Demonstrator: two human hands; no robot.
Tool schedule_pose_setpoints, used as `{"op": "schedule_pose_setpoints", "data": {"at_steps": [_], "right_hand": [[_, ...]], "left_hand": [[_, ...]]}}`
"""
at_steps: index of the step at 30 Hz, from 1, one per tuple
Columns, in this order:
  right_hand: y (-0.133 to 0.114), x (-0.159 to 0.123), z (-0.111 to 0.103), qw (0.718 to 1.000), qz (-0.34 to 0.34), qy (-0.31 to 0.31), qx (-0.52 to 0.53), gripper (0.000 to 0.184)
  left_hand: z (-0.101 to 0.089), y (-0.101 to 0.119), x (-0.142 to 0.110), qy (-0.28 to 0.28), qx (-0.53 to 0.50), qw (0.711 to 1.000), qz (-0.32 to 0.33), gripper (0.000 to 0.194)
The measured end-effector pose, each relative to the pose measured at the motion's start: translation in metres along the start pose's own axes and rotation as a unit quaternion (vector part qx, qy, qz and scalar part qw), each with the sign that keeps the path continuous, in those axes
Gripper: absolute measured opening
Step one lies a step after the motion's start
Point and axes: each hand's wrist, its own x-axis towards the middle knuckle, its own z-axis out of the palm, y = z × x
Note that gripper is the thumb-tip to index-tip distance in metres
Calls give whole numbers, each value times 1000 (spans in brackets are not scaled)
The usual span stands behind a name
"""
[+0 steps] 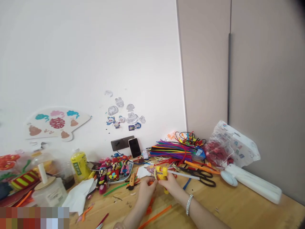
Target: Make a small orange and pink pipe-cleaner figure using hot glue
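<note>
Both of my hands meet over the middle of a wooden table [240, 206]. My left hand [145, 190] pinches an orange pipe cleaner piece next to a small yellow pipe-cleaner figure [162, 174]. My right hand [172, 186], with a silver bracelet [189, 204] on the wrist, is closed around the yellow figure from the right. More orange pipe cleaners [154, 217] lie on the table under my forearms.
A bundle of coloured pipe cleaners [171, 149], black-handled scissors [202, 176], a phone [134, 147], small dolls [114, 168], a yellow bottle [79, 164], tissue [79, 194], a plastic bag [234, 143] and a white device [252, 183] crowd the table's back and sides.
</note>
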Motion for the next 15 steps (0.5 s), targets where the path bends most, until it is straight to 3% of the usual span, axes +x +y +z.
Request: {"op": "schedule_pose_setpoints", "data": {"at_steps": [7,11,15], "right_hand": [[0,2,-1,998,-34,-4,-49,31],[-12,0,-3,997,-54,57,-10,27],[-16,5,-9,993,-35,109,31,22]], "left_hand": [[6,1,9,-15,4,999,-28,29],[1,0,11,-10,37,999,-27,28],[-17,-1,21,3,101,994,-31,25]]}}
